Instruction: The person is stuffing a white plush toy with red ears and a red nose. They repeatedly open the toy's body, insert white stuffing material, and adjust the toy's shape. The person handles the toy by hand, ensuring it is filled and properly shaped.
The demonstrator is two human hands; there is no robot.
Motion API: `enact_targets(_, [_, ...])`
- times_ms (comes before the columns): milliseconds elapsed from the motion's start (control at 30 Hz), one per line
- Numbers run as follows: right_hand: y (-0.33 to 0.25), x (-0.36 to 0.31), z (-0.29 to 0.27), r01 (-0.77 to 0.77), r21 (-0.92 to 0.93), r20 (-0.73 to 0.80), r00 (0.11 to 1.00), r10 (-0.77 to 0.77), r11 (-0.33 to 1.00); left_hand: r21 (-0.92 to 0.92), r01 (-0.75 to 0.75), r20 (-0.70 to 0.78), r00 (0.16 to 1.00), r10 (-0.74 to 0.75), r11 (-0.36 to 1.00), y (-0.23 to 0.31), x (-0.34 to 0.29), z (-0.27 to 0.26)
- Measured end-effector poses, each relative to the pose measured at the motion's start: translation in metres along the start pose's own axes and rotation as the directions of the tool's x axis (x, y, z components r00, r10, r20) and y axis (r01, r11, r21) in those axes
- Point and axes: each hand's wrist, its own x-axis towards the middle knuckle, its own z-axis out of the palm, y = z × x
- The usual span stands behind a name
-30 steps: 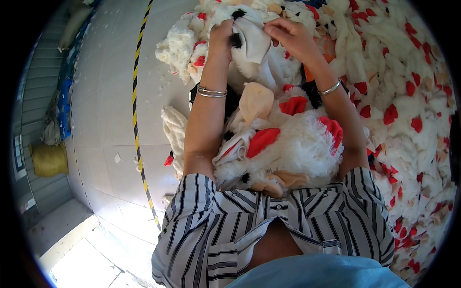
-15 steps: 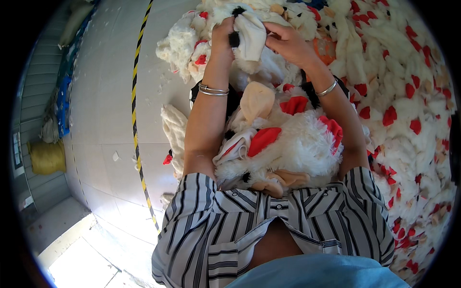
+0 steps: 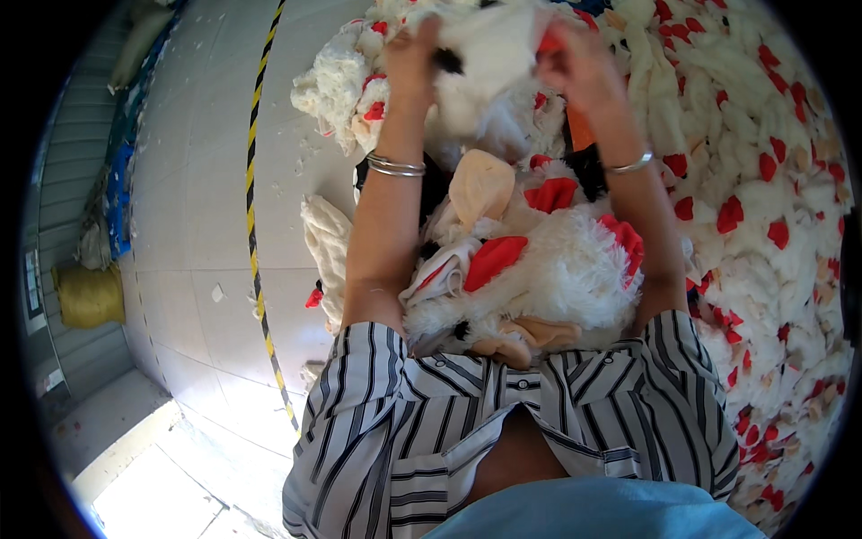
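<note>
Up at the far end of my reach, a white plush toy skin (image 3: 494, 58) with black patches is stretched between my hands, smeared by motion. My left hand (image 3: 413, 65) is closed on its left edge, close to a black patch. At the right edge, where a red piece shows, my right hand (image 3: 579, 67) pinches the fabric; its fingertips are blurred. On my lap rests a heap of fluffy white plush skins (image 3: 566, 269) with red and beige pieces, among them a beige ear-shaped piece (image 3: 481, 187).
White plush skins with red pieces (image 3: 736, 216) cover the right side in a broad pile. More plush (image 3: 337, 90) lies beyond my left hand. Black-and-yellow tape (image 3: 254, 225) crosses the grey floor (image 3: 193, 207) at left, and a yellow sack (image 3: 88, 295) stands by the wall.
The plush skin has been spread wider and turned, now showing a red piece at its right edge. My right hand has moved right; my left hand has shifted slightly left.
</note>
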Motion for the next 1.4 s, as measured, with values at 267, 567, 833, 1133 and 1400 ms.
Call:
enact_targets(267, [-0.027, 0.008, -0.024, 0.044, 0.637, -0.402, 0.870, 0.284, 0.769, 0.432, -0.092, 0.516, 0.841, -0.162, 0.897, 0.026, -0.031, 0.011])
enact_targets(567, [0.028, -0.012, 0.016, -0.323, -0.671, 0.079, 0.864, 0.498, 0.667, -0.412, 0.262, 0.404, 0.911, -0.083, 0.873, 0.036, -0.016, 0.019])
enact_targets(833, [0.020, -0.011, -0.011, -0.168, 0.646, -0.158, 0.925, 0.345, 0.745, 0.381, 0.064, 0.386, 0.895, -0.221, 0.922, 0.009, -0.026, 0.019])
enact_targets(1133, [0.009, 0.007, -0.014, -0.024, 0.793, -0.310, 0.845, 0.436, 0.609, 0.512, -0.014, 0.437, 0.866, -0.246, 0.859, -0.006, -0.036, 0.029])
enact_targets(1400, [0.011, -0.003, -0.014, -0.546, 0.640, 0.089, 0.752, 0.654, 0.541, -0.112, -0.094, 0.176, 0.978, 0.112, 0.989, 0.027, -0.030, 0.008])
